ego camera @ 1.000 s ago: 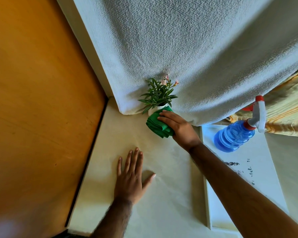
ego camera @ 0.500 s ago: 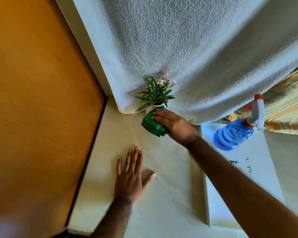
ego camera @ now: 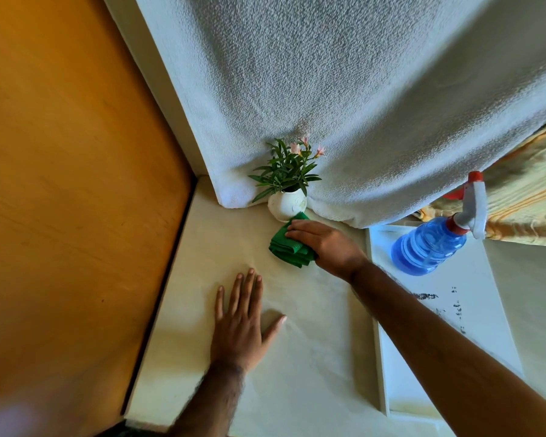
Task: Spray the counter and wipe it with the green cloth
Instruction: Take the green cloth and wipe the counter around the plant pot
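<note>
On the counter (ego camera: 297, 373), right hand (ego camera: 325, 244) presses the green cloth (ego camera: 289, 249); left hand (ego camera: 240, 323) lies flat, empty.

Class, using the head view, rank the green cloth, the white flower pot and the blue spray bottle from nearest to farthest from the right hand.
1. green cloth: under the right hand, touching it.
2. white flower pot: just beyond the fingertips, against the wall.
3. blue spray bottle: off to the right, on the white tray.

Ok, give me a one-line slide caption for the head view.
Right hand presses the green cloth on the counter beside a potted plant; left hand rests flat.
</note>
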A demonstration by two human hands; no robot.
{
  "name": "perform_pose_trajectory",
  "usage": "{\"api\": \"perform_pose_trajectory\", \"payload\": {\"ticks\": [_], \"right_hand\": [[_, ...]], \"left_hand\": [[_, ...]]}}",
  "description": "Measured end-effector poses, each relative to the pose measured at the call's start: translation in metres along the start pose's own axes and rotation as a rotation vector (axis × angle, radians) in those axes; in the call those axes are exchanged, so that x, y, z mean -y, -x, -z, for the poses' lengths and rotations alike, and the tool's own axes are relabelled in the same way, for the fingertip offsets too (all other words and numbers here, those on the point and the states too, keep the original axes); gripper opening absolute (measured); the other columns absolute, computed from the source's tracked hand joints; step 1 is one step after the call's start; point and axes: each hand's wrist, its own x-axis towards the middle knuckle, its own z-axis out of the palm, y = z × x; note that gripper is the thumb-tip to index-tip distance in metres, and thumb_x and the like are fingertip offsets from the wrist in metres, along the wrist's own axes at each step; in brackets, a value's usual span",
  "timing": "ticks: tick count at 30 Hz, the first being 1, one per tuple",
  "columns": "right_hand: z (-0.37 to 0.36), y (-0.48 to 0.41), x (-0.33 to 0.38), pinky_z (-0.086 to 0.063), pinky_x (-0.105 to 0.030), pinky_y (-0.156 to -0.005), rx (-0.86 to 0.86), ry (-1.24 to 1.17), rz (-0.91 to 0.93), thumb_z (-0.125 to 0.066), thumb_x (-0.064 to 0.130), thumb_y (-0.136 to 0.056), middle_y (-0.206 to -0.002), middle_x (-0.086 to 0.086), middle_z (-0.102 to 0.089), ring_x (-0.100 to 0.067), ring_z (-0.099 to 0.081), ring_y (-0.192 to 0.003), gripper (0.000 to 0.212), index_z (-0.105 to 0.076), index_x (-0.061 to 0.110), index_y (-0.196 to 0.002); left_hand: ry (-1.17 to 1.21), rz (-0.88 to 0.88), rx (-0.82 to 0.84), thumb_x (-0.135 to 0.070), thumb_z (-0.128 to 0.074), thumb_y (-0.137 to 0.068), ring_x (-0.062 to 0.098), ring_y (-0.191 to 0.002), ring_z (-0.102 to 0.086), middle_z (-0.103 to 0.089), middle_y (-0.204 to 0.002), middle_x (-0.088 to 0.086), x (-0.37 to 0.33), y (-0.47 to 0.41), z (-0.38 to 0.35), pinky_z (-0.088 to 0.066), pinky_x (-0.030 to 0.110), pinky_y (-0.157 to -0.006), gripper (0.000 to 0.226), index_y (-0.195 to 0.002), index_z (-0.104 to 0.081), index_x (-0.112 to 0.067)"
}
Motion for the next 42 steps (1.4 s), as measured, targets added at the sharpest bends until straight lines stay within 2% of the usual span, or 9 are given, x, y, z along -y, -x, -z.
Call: {"api": "perform_pose_trajectory", "payload": {"ticks": [5,9,13,16,20,25,27,35,42], "right_hand": [[0.004,-0.023,0.017,-0.044,-0.045,-0.109,-0.062,0.043,0.22,-0.071,-0.008,-0.084,-0.129,-0.02,-0.065,-0.036,-0.059,-0.124,0.038,-0.069,0.0,-0.121],[0.008,-0.044,0.012,-0.046,-0.054,-0.105,-0.006,0.089,0.262,-0.069,-0.012,-0.085,-0.124,-0.025,-0.067,-0.043,-0.059,-0.121,0.031,-0.07,-0.007,-0.115],[-0.001,-0.043,0.004,-0.047,-0.052,-0.104,0.053,0.107,0.264,-0.071,-0.013,-0.083,-0.122,-0.024,-0.068,-0.043,-0.06,-0.121,0.032,-0.07,-0.007,-0.114],[-0.013,-0.038,0.001,-0.044,-0.045,-0.107,0.079,0.051,0.211,-0.071,-0.016,-0.08,-0.128,-0.025,-0.065,-0.039,-0.058,-0.124,0.04,-0.068,-0.005,-0.118],[-0.022,-0.025,-0.004,-0.041,-0.04,-0.112,0.176,-0.1,-0.022,-0.062,-0.023,-0.07,-0.145,-0.017,-0.053,-0.029,-0.051,-0.134,0.068,-0.063,0.006,-0.131],[-0.02,-0.033,0.001,-0.04,-0.036,-0.11,0.159,-0.24,-0.159,-0.054,-0.024,-0.065,-0.138,-0.015,-0.06,-0.029,-0.056,-0.128,0.071,-0.067,0.008,-0.127],[-0.013,-0.035,0.008,-0.043,-0.035,-0.105,0.153,-0.226,-0.117,-0.054,-0.022,-0.066,-0.132,-0.016,-0.065,-0.031,-0.059,-0.123,0.068,-0.067,0.008,-0.125],[-0.01,-0.039,0.005,-0.043,-0.044,-0.109,0.067,-0.016,0.215,-0.067,-0.015,-0.084,-0.126,-0.02,-0.067,-0.038,-0.055,-0.127,0.037,-0.069,-0.003,-0.119],[-0.03,-0.028,-0.002,-0.04,-0.042,-0.112,0.179,-0.171,-0.104,-0.058,-0.024,-0.07,-0.144,-0.014,-0.054,-0.026,-0.047,-0.137,0.068,-0.065,0.009,-0.128]], "left_hand": [[0.0,-0.002,-0.015,-0.078,-0.032,-0.096,0.028,-0.159,-0.025,-0.019,-0.175,0.009,-0.001,-0.001,0.001,-0.024,0.064,-0.126,0.095,-0.165,-0.017,-0.014],[-0.002,-0.004,-0.03,-0.077,-0.033,-0.096,0.028,-0.16,-0.024,-0.019,-0.175,0.009,-0.001,0.0,0.001,-0.024,0.063,-0.126,0.095,-0.165,-0.018,-0.014],[-0.011,-0.006,-0.023,-0.078,-0.03,-0.097,0.028,-0.16,-0.022,-0.018,-0.175,0.008,-0.001,-0.002,0.002,-0.023,0.063,-0.127,0.095,-0.165,-0.017,-0.014],[-0.012,0.0,-0.021,-0.078,-0.031,-0.096,0.028,-0.16,-0.023,-0.02,-0.175,0.009,-0.002,0.0,0.003,-0.025,0.064,-0.126,0.094,-0.165,-0.02,-0.013],[-0.009,-0.003,-0.027,-0.077,-0.032,-0.097,0.028,-0.16,-0.024,-0.019,-0.175,0.009,-0.002,0.0,0.002,-0.025,0.063,-0.126,0.094,-0.164,-0.021,-0.013],[-0.015,0.001,-0.009,-0.078,-0.03,-0.096,0.027,-0.16,-0.024,-0.02,-0.174,0.009,-0.001,0.0,0.003,-0.025,0.063,-0.126,0.094,-0.164,-0.021,-0.014],[-0.019,0.001,0.001,-0.079,-0.028,-0.096,0.028,-0.16,-0.022,-0.018,-0.175,0.008,-0.001,0.001,0.003,-0.024,0.064,-0.126,0.095,-0.165,-0.019,-0.014],[-0.029,0.008,0.014,-0.079,-0.024,-0.097,0.028,-0.161,-0.019,-0.015,-0.176,0.008,-0.001,-0.001,0.002,-0.023,0.063,-0.127,0.095,-0.166,-0.014,-0.015],[-0.027,0.0,-0.017,-0.078,-0.026,-0.097,0.027,-0.16,-0.021,-0.016,-0.175,0.008,0.0,-0.001,-0.001,-0.021,0.062,-0.127,0.093,-0.165,-0.015,-0.015]]}}
